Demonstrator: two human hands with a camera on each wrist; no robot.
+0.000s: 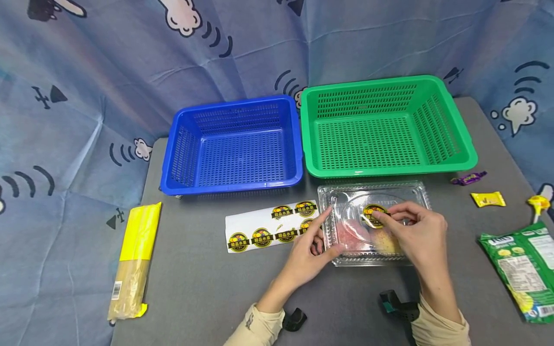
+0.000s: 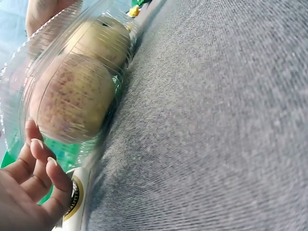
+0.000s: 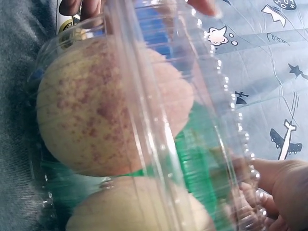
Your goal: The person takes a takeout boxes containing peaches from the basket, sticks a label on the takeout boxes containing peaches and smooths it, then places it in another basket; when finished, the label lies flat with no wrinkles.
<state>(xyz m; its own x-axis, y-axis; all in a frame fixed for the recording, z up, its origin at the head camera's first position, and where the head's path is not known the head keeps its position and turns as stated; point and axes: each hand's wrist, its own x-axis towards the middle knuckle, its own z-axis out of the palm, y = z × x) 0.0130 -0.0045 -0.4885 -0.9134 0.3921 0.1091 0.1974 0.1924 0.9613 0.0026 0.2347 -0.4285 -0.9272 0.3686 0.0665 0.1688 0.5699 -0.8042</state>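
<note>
A clear plastic clamshell box (image 1: 331, 262) holds round fruits with pale yellow and speckled pink skin, such as this speckled fruit (image 2: 72, 98). My left hand (image 1: 305, 254) rests its index finger and thumb against the box's left side; its other fingers bend loosely beside it. Over the lid, my right hand (image 1: 417, 235) pinches a round black-and-gold fruit sticker (image 1: 372, 216) by its right side, thumb on top. How much of the sticker touches the lid cannot be told. A white sticker sheet (image 1: 253, 223) lies left of the box, partly behind my left hand.
Behind stand a blue basket (image 1: 233, 186) and a green basket (image 1: 389, 169). A yellow-and-tan packet (image 1: 134, 262) lies at the left. On the right are a purple candy (image 1: 469, 179), a yellow candy (image 1: 488, 199), a lollipop (image 1: 538, 204) and a green snack bag (image 1: 521, 274).
</note>
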